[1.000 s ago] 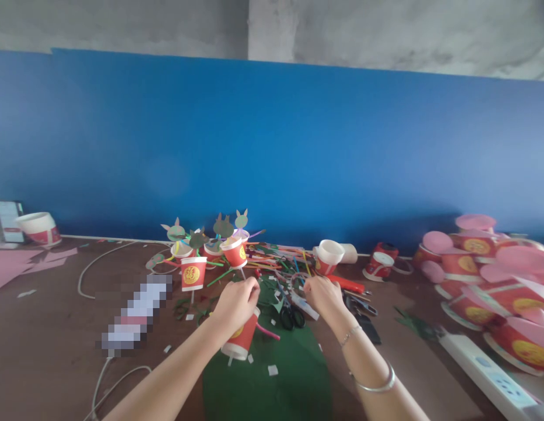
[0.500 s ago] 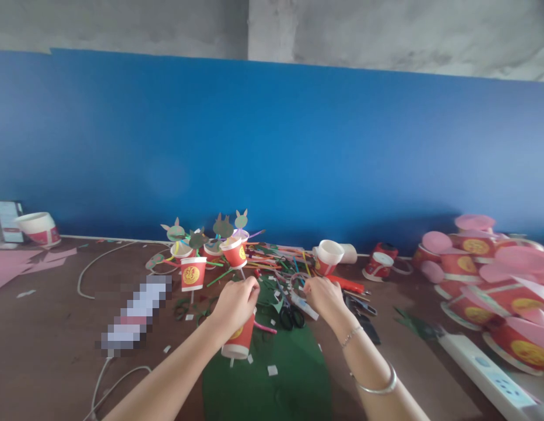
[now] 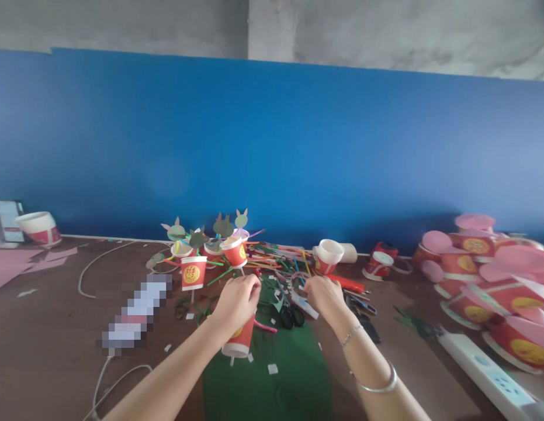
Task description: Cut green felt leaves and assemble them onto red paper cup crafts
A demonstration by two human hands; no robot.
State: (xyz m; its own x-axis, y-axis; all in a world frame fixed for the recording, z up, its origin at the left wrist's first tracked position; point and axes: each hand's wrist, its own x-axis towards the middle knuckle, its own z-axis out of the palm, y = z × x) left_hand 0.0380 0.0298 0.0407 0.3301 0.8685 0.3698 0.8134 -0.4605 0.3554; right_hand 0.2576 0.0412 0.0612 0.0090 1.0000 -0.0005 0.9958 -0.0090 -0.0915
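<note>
Red cup [image 3: 241, 342] at left edge of green mat [image 3: 293, 374], in left hand [image 3: 239, 298]; right hand [image 3: 324, 292] bunched, can't tell on what. Seems part-built: pink straw [image 3: 266, 327] out, no head visible; headed cups [image 3: 182, 250] beyond mat look done.

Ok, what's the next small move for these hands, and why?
Perhaps ease the right hand toward the red cup partly hidden by the left hand: the right sits apart from that cup, near the white tube; whether it holds anything is unclear.

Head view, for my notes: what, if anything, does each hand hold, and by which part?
Left hand: seemingly the red cup, near its upper end, contact hidden. Right hand: grip hidden; cannot be told.
</note>
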